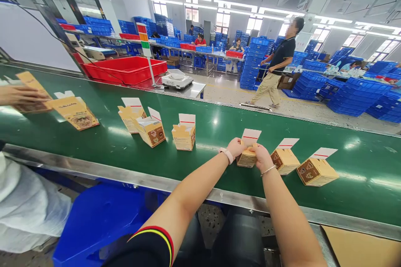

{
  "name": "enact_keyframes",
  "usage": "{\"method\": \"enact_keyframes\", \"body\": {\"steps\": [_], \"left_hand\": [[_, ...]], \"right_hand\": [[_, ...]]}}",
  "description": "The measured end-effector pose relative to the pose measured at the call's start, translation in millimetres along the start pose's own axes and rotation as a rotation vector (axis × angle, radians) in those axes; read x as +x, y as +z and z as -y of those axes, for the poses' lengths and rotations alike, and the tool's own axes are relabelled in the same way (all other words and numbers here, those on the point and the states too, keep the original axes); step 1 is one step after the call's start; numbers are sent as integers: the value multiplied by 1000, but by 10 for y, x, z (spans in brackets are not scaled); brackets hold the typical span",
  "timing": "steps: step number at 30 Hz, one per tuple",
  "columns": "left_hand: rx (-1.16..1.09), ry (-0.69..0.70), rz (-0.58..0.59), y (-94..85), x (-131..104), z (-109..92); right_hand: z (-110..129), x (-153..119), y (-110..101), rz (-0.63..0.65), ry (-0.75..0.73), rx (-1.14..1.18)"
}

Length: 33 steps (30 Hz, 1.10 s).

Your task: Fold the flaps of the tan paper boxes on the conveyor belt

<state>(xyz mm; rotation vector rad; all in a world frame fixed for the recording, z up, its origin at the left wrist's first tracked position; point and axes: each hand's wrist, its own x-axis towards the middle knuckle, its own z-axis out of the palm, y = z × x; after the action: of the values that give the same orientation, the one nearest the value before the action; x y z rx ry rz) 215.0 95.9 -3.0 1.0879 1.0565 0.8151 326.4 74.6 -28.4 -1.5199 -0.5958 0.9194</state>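
Observation:
Both my hands grip one small tan carton [246, 159] on the green belt, its white flap with a red stripe standing up at the back. My left hand [235, 148] closes on the carton's left top edge; a pale band circles that wrist. On the opposite side, my right hand [262, 158] pinches the right top edge, fingers partly hidden. Just right of it sit a brown-and-tan carton [286, 162] and another carton [318, 173], tops folded over and white flaps raised. To the left stands an open carton [184, 137] with its flaps up.
Further left on the green belt [213, 121] are more open cartons [152, 131] and a tilted carton [75, 112]. A co-worker's hand [19, 95] touches a carton at far left. Beyond the belt are a red bin [125, 71], a scale [177, 80] and a walking person [280, 62].

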Motion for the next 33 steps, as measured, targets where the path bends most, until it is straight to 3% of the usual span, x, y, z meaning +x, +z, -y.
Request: {"method": "enact_keyframes", "body": {"steps": [2,4,6,8,9,11,12,13,15,17,20,23,28,30,33], "left_hand": [[-11,94,-36,-6,-122,15],[18,321,-117,-138,-271,49],[92,663,-294,-417,-406,97],[180,964,-574,-808,-481,149],[217,1052,-725,-1023,-486,173],[278,1052,-914,-1432,-427,216],[295,1011,-925,-1606,-372,237],[323,963,-860,-1748,-308,258],[384,895,-627,-1928,-182,301],[430,873,-393,-1973,-93,337],[425,834,-286,-1876,-62,360],[451,706,-334,-1712,-100,336],[473,600,-359,-1463,-92,215],[387,545,-426,-1385,-45,154],[85,294,-478,-1317,47,73]], "right_hand": [[3,-28,-67,-71,-50,-29],[-36,-105,-134,-207,-180,-88],[-118,-239,-169,-376,-469,-196],[-213,-408,-133,-487,-858,-304],[-254,-492,-79,-489,-1027,-342],[-307,-623,103,-352,-1224,-393],[-320,-655,227,-224,-1266,-414],[-327,-660,367,-72,-1277,-426],[-336,-590,674,231,-1224,-423],[-351,-453,970,456,-1097,-386],[-368,-262,1292,625,-850,-267],[-326,-197,1410,578,-691,-131],[-166,-230,1358,398,-474,-113],[-133,-211,1341,329,-404,-102],[-123,-126,1342,226,-295,-88]]}}
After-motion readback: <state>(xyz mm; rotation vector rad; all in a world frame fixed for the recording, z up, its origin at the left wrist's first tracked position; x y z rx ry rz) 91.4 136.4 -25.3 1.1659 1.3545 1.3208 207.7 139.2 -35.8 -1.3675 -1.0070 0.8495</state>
